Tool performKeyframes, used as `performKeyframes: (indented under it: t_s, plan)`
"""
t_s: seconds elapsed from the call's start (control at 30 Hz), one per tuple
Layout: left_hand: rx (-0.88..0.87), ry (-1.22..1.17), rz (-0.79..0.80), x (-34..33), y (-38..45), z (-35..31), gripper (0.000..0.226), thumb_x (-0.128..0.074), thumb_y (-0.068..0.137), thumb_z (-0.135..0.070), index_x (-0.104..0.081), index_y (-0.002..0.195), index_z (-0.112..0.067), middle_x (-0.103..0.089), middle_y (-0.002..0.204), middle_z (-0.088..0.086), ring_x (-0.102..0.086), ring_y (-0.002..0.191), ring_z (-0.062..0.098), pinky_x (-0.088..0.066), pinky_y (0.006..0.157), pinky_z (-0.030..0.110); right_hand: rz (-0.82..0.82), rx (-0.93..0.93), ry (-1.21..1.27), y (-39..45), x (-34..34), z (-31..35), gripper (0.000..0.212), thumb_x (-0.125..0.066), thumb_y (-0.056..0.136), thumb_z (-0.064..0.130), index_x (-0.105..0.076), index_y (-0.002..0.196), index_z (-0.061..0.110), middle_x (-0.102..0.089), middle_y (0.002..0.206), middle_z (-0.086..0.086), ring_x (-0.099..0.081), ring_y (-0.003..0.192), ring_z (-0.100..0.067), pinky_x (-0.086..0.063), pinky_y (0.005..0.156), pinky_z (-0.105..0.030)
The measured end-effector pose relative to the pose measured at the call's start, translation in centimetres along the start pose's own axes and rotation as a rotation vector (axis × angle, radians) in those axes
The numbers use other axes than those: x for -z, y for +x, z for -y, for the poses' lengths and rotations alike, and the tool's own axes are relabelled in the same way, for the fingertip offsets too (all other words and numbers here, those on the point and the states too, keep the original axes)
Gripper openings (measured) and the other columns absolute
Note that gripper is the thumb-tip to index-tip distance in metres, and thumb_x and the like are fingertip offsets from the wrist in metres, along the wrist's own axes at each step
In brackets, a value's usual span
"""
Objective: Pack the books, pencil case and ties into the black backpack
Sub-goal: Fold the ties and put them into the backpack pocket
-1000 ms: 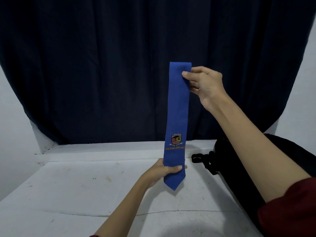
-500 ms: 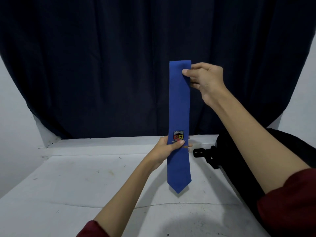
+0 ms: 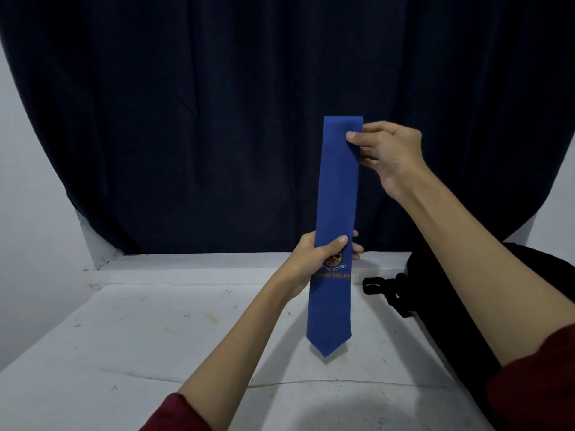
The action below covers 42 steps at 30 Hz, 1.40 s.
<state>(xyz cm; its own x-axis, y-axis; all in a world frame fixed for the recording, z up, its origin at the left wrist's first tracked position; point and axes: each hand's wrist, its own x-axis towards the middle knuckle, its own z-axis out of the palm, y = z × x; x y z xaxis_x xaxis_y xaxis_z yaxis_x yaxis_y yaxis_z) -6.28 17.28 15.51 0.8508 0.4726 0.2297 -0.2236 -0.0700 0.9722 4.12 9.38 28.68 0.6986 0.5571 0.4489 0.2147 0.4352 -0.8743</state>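
A blue tie [image 3: 337, 194] with a crest and yellow lettering hangs upright above the white table, pointed tip down. My right hand [image 3: 385, 150] pinches its flat top edge between thumb and fingers. My left hand [image 3: 320, 256] grips the tie around its middle, thumb lying over the crest. The black backpack [image 3: 445, 293] lies at the right of the table, partly hidden behind my right forearm, with a strap and buckle [image 3: 375, 284] sticking out to the left. No books or pencil case are in view.
The white table [image 3: 155, 337] runs from a raised back ledge to the near edge. A dark blue curtain [image 3: 217, 119] hangs behind it, with white wall on both sides.
My left hand has slid up the tie from its pointed tip to the crest. The tie's tip now hangs free below that hand. My right hand keeps its hold on the top.
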Motion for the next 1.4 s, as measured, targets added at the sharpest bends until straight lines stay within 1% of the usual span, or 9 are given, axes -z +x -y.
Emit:
performKeyframes:
  t_s: [0.43, 0.6, 0.7, 0.77, 0.83, 0.93, 1.07, 1.3, 1.4]
  plan:
    - [-0.084, 0.064, -0.009, -0.3, -2.5, -1.4, 0.018, -0.053, 0.096, -0.023, -0.06, 0.103, -0.009, -0.074, 0.091, 0.001, -0.069, 0.078, 0.013, -0.056, 0.067, 0.025, -0.162, -0.047, -0.002, 2.6, 1.5, -2.2, 0.009, -0.073, 0.077, 0.0, -0.068, 0.08, 0.008, -0.071, 0.087, -0.006, -0.071, 0.08, -0.016, -0.055, 0.064, -0.02]
    - [-0.094, 0.071, -0.065, 0.4, -2.7, -3.5, 0.008, -0.059, 0.092, -0.017, -0.062, 0.087, -0.012, -0.066, 0.074, -0.002, -0.063, 0.064, 0.009, -0.051, 0.061, 0.021, -0.209, -0.127, -0.065, 3.3, 2.8, -4.7, 0.017, -0.072, 0.08, 0.003, -0.058, 0.079, 0.013, -0.068, 0.091, -0.008, -0.069, 0.07, -0.014, -0.058, 0.063, -0.024]
    - [-0.095, 0.064, -0.113, 0.6, -2.1, -4.7, 0.007, -0.061, 0.091, -0.015, -0.064, 0.091, -0.009, -0.065, 0.076, 0.003, -0.063, 0.065, 0.012, -0.053, 0.06, 0.022, -0.119, -0.174, -0.402, 2.7, 3.1, -6.5, 0.019, -0.069, 0.086, 0.016, -0.05, 0.083, 0.017, -0.066, 0.087, -0.008, -0.064, 0.057, -0.012, -0.05, 0.05, -0.022]
    - [-0.086, 0.072, -0.144, 0.5, -1.6, -5.4, 0.007, -0.062, 0.09, -0.015, -0.065, 0.09, -0.009, -0.066, 0.075, 0.003, -0.063, 0.062, 0.011, -0.054, 0.058, 0.023, -0.006, -0.116, -0.561, 1.9, 3.2, -6.9, 0.015, -0.065, 0.085, 0.012, -0.055, 0.088, 0.023, -0.067, 0.102, -0.007, -0.065, 0.08, -0.018, -0.049, 0.063, -0.026]
    - [-0.079, 0.077, -0.164, 0.5, -1.2, -5.9, 0.008, -0.062, 0.09, -0.015, -0.065, 0.088, -0.009, -0.066, 0.074, 0.004, -0.063, 0.06, 0.011, -0.054, 0.056, 0.023, 0.264, -0.038, -0.548, 0.9, 3.4, -6.6, 0.039, -0.059, 0.079, -0.005, -0.062, 0.092, 0.032, -0.064, 0.115, -0.003, -0.06, 0.103, -0.021, -0.05, 0.083, -0.032]
    - [-0.074, 0.09, -0.166, 0.3, -0.8, -6.3, 0.011, -0.061, 0.091, -0.015, -0.067, 0.096, -0.007, -0.067, 0.076, 0.003, -0.064, 0.061, 0.01, -0.054, 0.057, 0.022, 0.733, -0.066, -0.394, -1.7, 3.3, -5.6, 0.052, -0.06, 0.077, -0.014, -0.062, 0.112, 0.025, -0.066, 0.115, -0.003, -0.061, 0.106, -0.014, -0.051, 0.09, -0.029]
    - [-0.06, 0.088, -0.169, 0.2, -0.7, -6.5, 0.011, -0.061, 0.091, -0.016, -0.067, 0.096, -0.009, -0.067, 0.076, 0.002, -0.064, 0.061, 0.01, -0.054, 0.058, 0.021, 0.635, -0.001, -0.316, -2.4, 2.7, -6.2, 0.038, -0.065, 0.08, -0.008, -0.063, 0.111, 0.015, -0.069, 0.108, -0.005, -0.064, 0.104, -0.015, -0.052, 0.089, -0.028]
    - [-0.03, 0.071, -0.169, 0.8, -0.8, -5.9, 0.009, -0.061, 0.091, -0.017, -0.066, 0.089, -0.011, -0.067, 0.075, 0.003, -0.064, 0.062, 0.011, -0.055, 0.059, 0.023, 0.565, 0.089, -0.388, -2.1, 2.3, -7.0, 0.033, -0.068, 0.079, -0.008, -0.068, 0.088, 0.024, -0.071, 0.077, 0.017, -0.069, 0.079, -0.001, -0.056, 0.072, -0.018]
    - [0.002, 0.049, -0.132, 0.9, -1.0, -5.3, 0.011, -0.061, 0.091, -0.018, -0.066, 0.091, -0.009, -0.066, 0.081, 0.007, -0.065, 0.066, 0.014, -0.056, 0.064, 0.024, 0.515, 0.116, -0.478, -1.6, 2.5, -7.1, 0.029, -0.064, 0.082, -0.007, -0.071, 0.096, 0.018, -0.071, 0.087, 0.008, -0.068, 0.085, -0.005, -0.056, 0.08, -0.024]
